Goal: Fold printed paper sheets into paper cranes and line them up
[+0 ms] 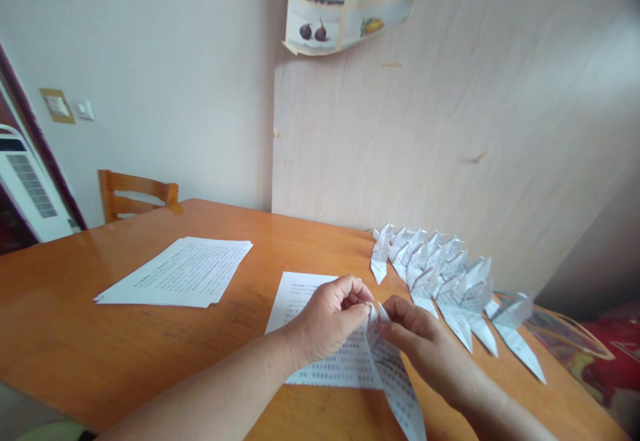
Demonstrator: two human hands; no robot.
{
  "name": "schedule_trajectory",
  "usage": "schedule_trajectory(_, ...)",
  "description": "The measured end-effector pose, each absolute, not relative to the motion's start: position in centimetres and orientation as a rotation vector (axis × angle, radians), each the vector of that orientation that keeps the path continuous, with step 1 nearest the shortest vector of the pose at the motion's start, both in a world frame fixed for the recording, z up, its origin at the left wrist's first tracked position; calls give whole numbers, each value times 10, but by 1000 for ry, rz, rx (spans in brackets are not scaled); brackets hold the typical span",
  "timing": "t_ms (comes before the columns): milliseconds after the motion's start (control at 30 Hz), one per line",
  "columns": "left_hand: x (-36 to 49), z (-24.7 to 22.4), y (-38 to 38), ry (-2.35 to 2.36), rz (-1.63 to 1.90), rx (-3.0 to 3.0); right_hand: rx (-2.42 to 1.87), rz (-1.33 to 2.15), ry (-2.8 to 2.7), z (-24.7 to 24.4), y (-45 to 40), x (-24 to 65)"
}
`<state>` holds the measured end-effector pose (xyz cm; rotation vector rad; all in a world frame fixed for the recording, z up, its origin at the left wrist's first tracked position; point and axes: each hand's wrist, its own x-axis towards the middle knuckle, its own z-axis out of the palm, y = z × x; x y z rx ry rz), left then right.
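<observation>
Between my two hands is a folded printed paper strip (pixel 403 388), its pointed lower part hanging toward the table's front edge. My left hand (pixel 333 318) pinches the upper end of this folded paper, fingers curled. On the other side, my right hand (pixel 415 328) grips the upper edge between thumb and fingers. Beneath them lies a flat printed sheet (pixel 295 294), partly covered by my left hand and the folded paper. To the right stand several folded paper pieces (pixel 425 281) in rows, each with raised points and a long flat tail.
A stack of printed sheets (pixel 175 274) lies on the left of the wooden table (pixel 65 314). A wooden chair (pixel 137 191) stands behind. Fruit pictures (pixel 345 8) hang on the wall. Red and clear plastic packaging (pixel 590 341) sits beyond the right edge.
</observation>
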<state>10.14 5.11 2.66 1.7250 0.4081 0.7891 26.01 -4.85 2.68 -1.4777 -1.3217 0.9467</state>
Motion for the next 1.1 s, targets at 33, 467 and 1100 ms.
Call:
schedule_trajectory(33, 101, 27, 50, 418, 791, 1742, -1453, 960, -1321, 26, -48, 260)
schedule_trajectory(467, 101, 28, 48, 474, 864, 1894, -1301, 1033, -1273, 18, -44, 259)
schedule_trajectory(1100, 98, 22, 52, 437, 1107, 2330, -1302, 999, -1291, 16, -44, 263)
